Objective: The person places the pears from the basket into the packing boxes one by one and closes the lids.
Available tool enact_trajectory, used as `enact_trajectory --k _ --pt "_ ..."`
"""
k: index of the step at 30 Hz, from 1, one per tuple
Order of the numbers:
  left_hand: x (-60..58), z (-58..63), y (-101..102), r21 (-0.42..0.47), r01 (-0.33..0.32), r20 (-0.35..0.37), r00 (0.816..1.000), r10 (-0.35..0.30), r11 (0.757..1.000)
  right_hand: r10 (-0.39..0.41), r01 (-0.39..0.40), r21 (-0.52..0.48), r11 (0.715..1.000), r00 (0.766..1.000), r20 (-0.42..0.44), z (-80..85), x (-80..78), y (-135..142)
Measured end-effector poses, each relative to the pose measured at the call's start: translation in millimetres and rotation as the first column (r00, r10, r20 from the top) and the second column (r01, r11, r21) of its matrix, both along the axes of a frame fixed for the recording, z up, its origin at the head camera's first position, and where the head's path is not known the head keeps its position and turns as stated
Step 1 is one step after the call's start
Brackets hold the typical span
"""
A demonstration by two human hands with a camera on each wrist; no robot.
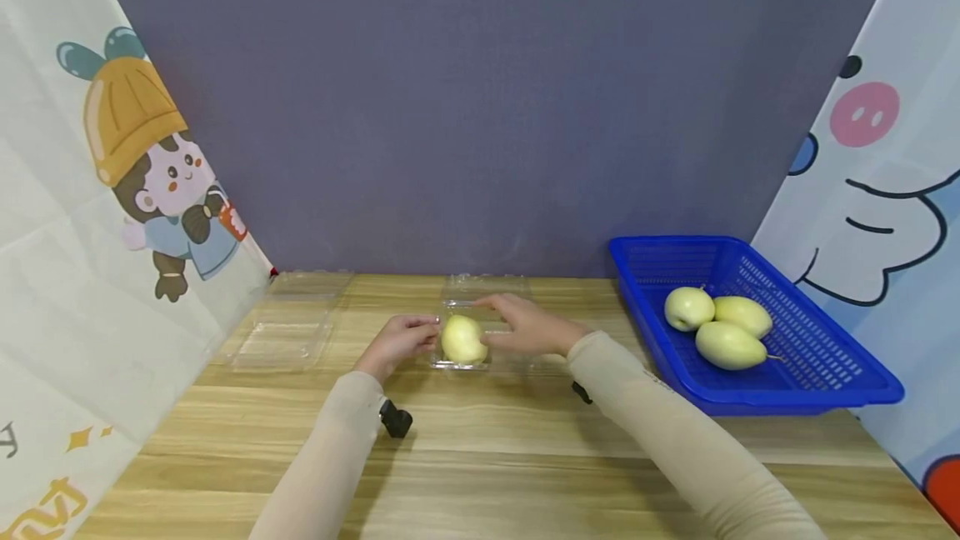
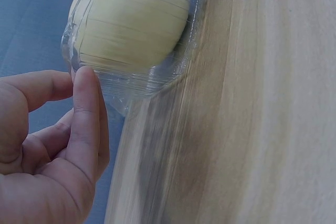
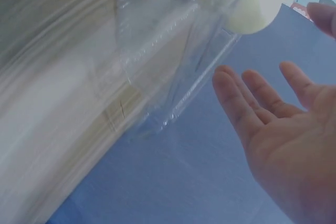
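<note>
A pale yellow pear (image 1: pixel 463 340) sits in the left part of a clear plastic clamshell box (image 2: pixel 126 83) at the middle of the table. My left hand (image 1: pixel 401 343) is at the box's left side, pinching its rim between thumb and fingers; the left wrist view shows the pear (image 2: pixel 131 22) behind the clear wall. To the right of the pear, my right hand (image 1: pixel 528 326) reaches over the box with its fingers extended. In the right wrist view that hand (image 3: pixel 294 124) holds nothing, and its fingers are apart from the clear box wall (image 3: pixel 173 72).
A blue plastic basket (image 1: pixel 660 365) with three pears (image 1: pixel 731 346) stands on the right. Another clear plastic box (image 1: pixel 277 344) lies open at the back left of the wooden table (image 1: pixel 480 465). A grey-blue panel (image 1: pixel 450 107) rises behind, with printed cloths at both sides.
</note>
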State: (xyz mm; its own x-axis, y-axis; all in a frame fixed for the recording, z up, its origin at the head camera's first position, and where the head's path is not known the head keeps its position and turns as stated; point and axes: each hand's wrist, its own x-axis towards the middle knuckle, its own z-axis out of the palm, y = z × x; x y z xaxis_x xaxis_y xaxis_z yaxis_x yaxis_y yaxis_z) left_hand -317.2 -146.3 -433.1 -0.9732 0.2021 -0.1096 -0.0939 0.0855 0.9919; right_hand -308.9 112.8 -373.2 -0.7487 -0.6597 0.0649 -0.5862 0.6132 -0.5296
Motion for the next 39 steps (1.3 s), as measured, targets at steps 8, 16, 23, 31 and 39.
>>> enact_trajectory --k 8,16,23,31,39 --pt "0.7 -0.3 0 0.001 0.007 -0.005 1.000 -0.007 1.000 0.008 -0.007 0.036 0.999 1.000 -0.024 11.1 1.3 13" --pt "-1.5 -0.3 0 -0.011 -0.005 0.005 1.000 0.005 1.000 0.002 -0.002 0.038 0.999 1.000 0.001 24.1 2.9 29" --pt "-0.7 0.3 1 -0.010 -0.011 0.003 1.000 0.011 1.000 -0.028 0.025 0.076 0.997 0.999 0.031 38.5 6.1 47" --pt "-0.3 0.1 1 -0.013 -0.015 0.004 1.000 0.015 1.000 -0.054 0.055 0.091 0.994 0.998 -0.011 52.7 3.1 76" --pt "-1.2 -0.7 1 -0.010 -0.014 0.012 1.000 0.014 1.000 -0.139 0.134 0.129 0.983 0.990 0.034 64.4 1.4 107"
